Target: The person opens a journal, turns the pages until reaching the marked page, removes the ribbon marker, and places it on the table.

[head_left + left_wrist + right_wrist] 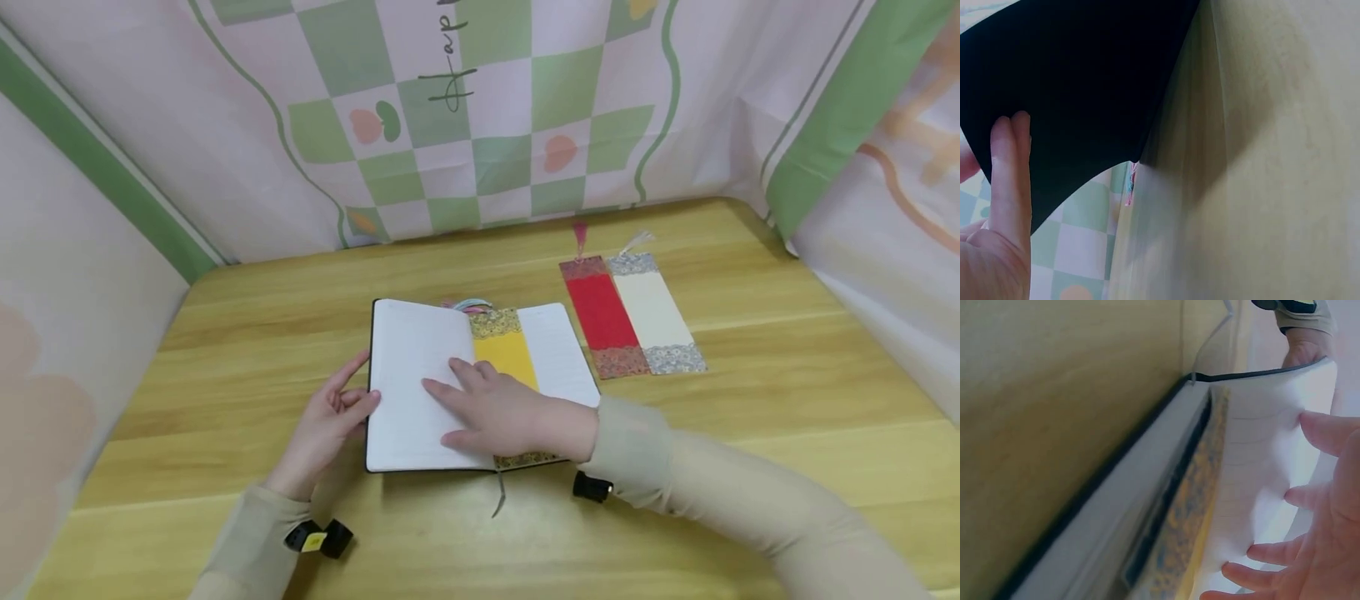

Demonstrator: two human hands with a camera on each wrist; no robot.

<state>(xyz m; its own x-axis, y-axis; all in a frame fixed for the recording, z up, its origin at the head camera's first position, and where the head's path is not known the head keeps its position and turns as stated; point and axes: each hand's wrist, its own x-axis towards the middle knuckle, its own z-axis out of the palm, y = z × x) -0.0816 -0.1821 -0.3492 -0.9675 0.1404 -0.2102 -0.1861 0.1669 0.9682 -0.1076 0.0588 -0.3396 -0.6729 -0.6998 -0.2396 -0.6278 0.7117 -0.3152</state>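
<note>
A notebook (416, 342) with white pages lies spread, its left half lifted off the table. My left hand (326, 429) grips that half's outer edge, thumb on the page. Behind the black cover (1085, 69), the left wrist view shows fingers of this hand (1010, 194) pressed along it. My right hand (510, 417) reaches across with spread fingers over the left page; in the right wrist view its fingertips (1257, 551) meet the faintly lined paper. Beneath this hand a yellow bookmark (504, 354) with patterned ends lies along the fold, its middle partly hidden.
Right of the notebook, a red bookmark (600, 312) and a cream bookmark (651, 308) lie side by side, tassels toward the back. Several coloured tassels (472, 306) stick out at the notebook's top. A thin grey ribbon (500, 496) hangs from its bottom. A checked curtain (480, 125) borders the wooden table (300, 308).
</note>
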